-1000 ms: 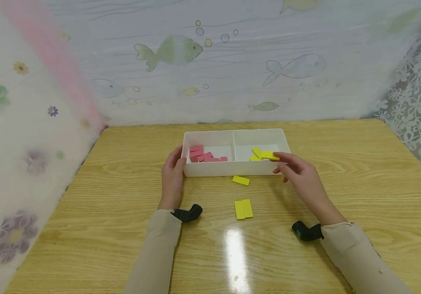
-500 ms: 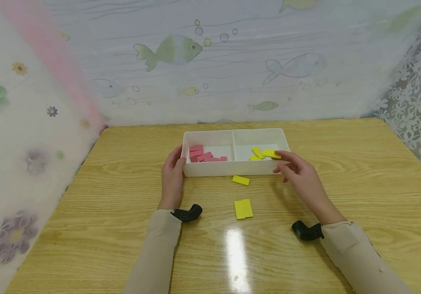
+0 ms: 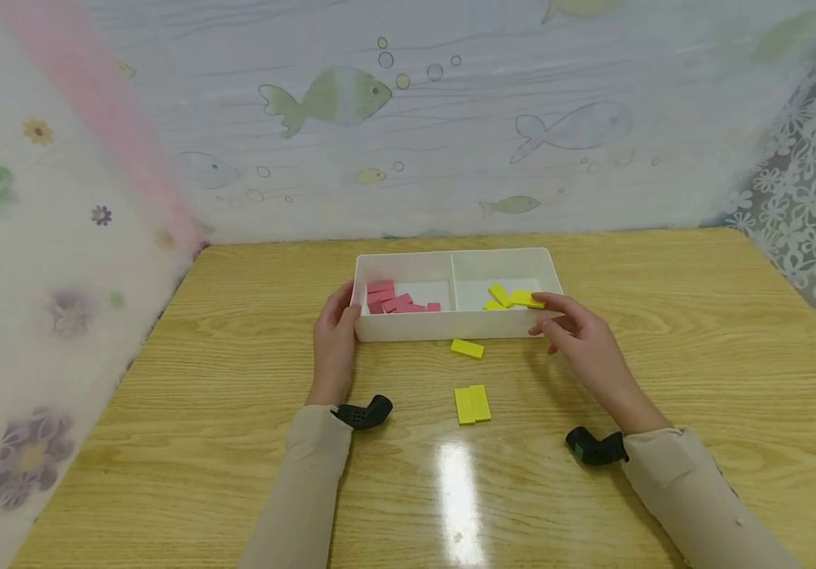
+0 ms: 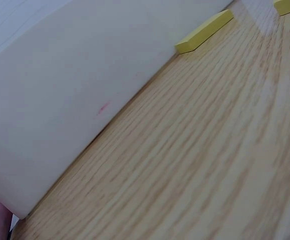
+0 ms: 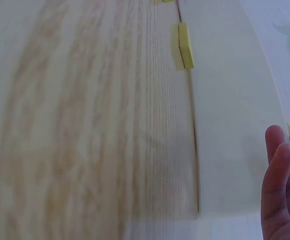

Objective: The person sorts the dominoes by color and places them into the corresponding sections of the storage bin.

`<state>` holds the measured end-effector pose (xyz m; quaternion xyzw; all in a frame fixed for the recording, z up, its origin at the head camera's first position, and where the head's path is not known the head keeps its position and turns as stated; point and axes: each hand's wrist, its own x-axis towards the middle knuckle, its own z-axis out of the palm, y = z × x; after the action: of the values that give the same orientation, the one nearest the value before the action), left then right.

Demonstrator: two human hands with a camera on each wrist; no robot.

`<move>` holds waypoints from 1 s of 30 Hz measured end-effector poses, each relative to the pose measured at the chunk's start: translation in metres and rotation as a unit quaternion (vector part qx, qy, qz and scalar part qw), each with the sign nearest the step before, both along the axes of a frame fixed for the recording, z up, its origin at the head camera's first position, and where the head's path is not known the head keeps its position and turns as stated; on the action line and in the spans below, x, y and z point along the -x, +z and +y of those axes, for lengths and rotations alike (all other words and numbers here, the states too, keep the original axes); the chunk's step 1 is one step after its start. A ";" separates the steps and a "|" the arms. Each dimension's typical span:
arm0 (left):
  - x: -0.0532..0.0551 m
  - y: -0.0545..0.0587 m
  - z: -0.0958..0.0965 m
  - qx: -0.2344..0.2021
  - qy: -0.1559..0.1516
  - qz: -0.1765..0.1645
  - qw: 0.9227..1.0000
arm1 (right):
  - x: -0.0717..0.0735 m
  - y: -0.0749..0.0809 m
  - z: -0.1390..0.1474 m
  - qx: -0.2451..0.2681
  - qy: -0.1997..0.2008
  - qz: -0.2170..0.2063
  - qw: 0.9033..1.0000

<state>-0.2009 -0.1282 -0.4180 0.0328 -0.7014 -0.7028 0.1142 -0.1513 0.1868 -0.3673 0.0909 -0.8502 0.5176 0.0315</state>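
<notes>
Pinch, apparently, by right hand (image 3: 591, 349) on yellow block (image 3: 524, 299), over the right compartment of white box (image 3: 443, 327), by its near wall; cannot tell the finger contact underneath. Left hand (image 3: 334, 340) curled at the box's left end. Loose yellow piece (image 3: 467, 349) just outside the box's near wall. Could slip or clip the box's rim if pinched too near one end.

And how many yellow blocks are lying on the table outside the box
3: one yellow block by the white box's front, two more side by side farther from it. Others could be hidden.
</notes>
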 end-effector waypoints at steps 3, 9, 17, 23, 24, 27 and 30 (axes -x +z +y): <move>-0.001 0.000 0.000 0.003 0.001 -0.003 1.000 | 0.005 -0.009 0.004 0.003 0.003 -0.002 1.000; -0.001 0.000 0.001 0.006 0.005 -0.005 1.000 | 0.009 -0.018 0.007 -0.011 -0.004 -0.009 1.000; 0.001 -0.001 0.000 0.013 0.004 -0.005 1.000 | 0.009 -0.019 0.008 -0.017 -0.006 -0.015 1.000; 0.000 -0.001 0.000 0.012 0.006 -0.006 1.000 | 0.009 -0.018 0.007 -0.021 -0.004 -0.006 1.000; 0.000 -0.001 0.000 0.011 0.006 -0.006 1.000 | 0.009 -0.018 0.007 -0.022 -0.004 -0.006 1.000; 0.000 0.000 0.000 0.010 0.006 -0.009 1.000 | 0.008 -0.017 0.006 -0.024 -0.008 -0.008 1.000; -0.001 0.002 0.000 0.004 0.000 -0.010 1.000 | 0.007 -0.017 0.007 -0.025 -0.009 -0.008 1.000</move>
<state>-0.1999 -0.1278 -0.4158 0.0392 -0.7055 -0.6995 0.1071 -0.1585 0.1935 -0.3841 0.0798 -0.8639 0.4966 0.0268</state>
